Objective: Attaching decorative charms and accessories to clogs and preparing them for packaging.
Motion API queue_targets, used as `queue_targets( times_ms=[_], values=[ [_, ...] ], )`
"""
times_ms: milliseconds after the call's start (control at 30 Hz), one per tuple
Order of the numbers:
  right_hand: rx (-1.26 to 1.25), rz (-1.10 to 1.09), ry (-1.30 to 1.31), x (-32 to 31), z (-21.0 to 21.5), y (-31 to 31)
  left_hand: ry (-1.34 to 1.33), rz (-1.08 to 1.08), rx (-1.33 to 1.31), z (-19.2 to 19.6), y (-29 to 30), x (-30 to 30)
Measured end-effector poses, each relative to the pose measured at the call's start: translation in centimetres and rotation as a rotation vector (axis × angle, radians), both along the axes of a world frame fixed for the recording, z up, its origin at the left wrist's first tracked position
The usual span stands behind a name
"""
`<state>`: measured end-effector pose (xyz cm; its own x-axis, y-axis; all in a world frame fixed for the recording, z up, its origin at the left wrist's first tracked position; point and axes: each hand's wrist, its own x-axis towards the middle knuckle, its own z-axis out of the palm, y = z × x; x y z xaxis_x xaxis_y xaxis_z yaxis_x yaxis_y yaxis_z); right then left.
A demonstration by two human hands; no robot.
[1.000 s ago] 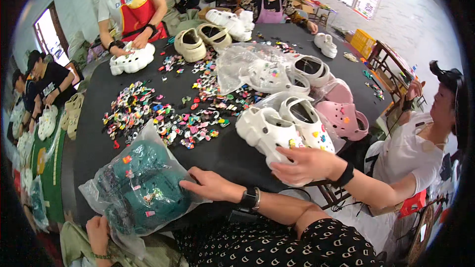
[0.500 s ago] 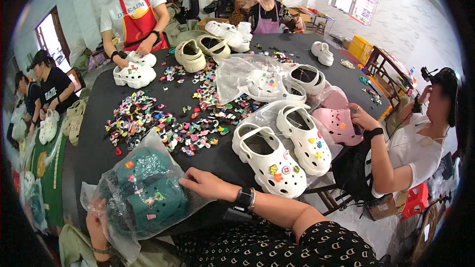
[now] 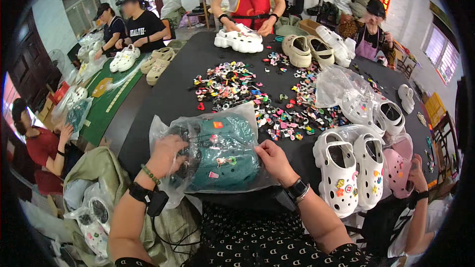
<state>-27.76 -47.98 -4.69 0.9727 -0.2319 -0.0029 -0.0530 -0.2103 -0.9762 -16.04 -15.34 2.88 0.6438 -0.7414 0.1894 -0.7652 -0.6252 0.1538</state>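
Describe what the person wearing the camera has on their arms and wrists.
Both forearms are bare, with no sleeves in view. The left hand has a green bead bracelet at the wrist and, further up, a black strap carrying a small black box with a dark cable trailing down. The right hand has a dark square-faced watch on a black band. Neither hand is gloved.

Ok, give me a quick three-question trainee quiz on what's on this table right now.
1. True or false: both hands rest on the bagged teal clogs.
2. What lies just right of the right hand? A) white clogs B) a fan C) a box
3. What covers the middle of the table?

Key: 1 true, left hand included. 2 A, the white clogs. 3 Loose charms.
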Motion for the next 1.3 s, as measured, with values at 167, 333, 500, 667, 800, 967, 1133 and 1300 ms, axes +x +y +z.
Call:
queue_targets(
  times_ms=[167,333,500,667,800,967,1133,1300],
  values=[
    [0.087,-0.256,-0.122,0.0,1.3,-1.5,-0.127,0.077,0.092,-0.1,0.6,-0.9],
    [-0.117,-0.478,-0.518,-0.6,4.4,-4.9,-0.237,0.021,-0.156,3.7,2.7,-2.9],
    [-0.131,-0.507,-0.525,-1.6,7.2,-6.1,-0.194,0.004,-0.180,4.9,2.7,-4.4],
    [0.241,-0.261,-0.267,-1.7,7.7,-7.5,-0.222,-0.038,-0.136,4.8,0.5,-6.2],
    [0.391,-0.135,-0.252,-1.9,7.8,-6.8,-0.475,-0.158,-0.017,5.3,-0.9,-7.6],
    [0.000,-0.099,-0.070,-2.7,8.3,-7.1,-0.557,-0.207,-0.016,6.8,-1.2,-8.7],
    [0.136,-0.513,-0.427,-2.5,5.2,-11.2,-0.487,0.090,-0.035,6.7,0.4,-7.5],
    [0.346,-0.836,-0.562,-2.9,4.9,-14.6,-0.250,0.377,-0.376,4.8,4.9,-6.1]
  ],
)
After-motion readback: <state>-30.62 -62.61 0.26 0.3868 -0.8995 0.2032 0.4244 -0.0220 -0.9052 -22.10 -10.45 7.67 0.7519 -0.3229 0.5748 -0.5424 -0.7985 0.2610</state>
